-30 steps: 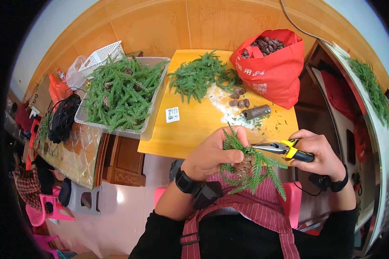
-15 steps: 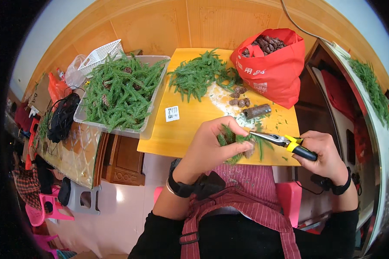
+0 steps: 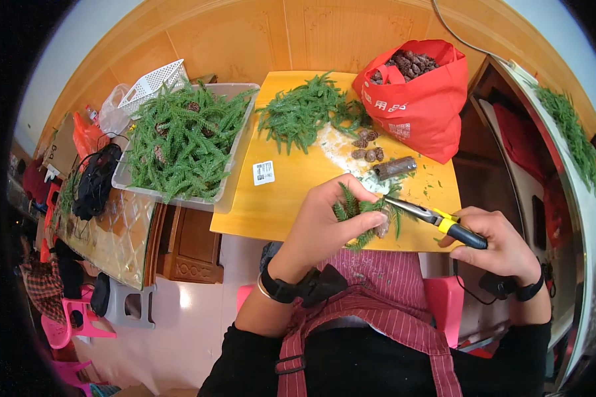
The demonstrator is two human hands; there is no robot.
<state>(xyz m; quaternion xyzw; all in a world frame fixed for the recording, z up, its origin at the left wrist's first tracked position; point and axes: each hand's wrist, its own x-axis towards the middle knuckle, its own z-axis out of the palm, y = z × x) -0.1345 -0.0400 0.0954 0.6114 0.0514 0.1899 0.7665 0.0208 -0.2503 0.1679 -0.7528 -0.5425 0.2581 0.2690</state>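
My left hand (image 3: pixel 328 215) pinches a green artificial pine sprig (image 3: pixel 342 206) above the near edge of the yellow table. A brownish pine cone (image 3: pixel 382 229) shows among the needles, just past my thumb. In my right hand (image 3: pixel 500 239) is a pair of long-nose pliers (image 3: pixel 417 211) with black and yellow handles. Its tips point left and reach the sprig beside my left fingertips. Whether the jaws grip anything there is too small to tell.
On the table (image 3: pixel 238 225) lie a heap of sprigs (image 3: pixel 301 109), small pine cones (image 3: pixel 369 155), a dark brown cylinder (image 3: pixel 395 168), white powder and a label (image 3: pixel 263 173). A red bag (image 3: pixel 414 109) of cones stands back right. A clear bin (image 3: pixel 228 192) full of greenery stands left.
The pliers' tips have shifted slightly up at the sprig, and my right hand has sunk a little. The pine cone by my left thumb shows more plainly now.
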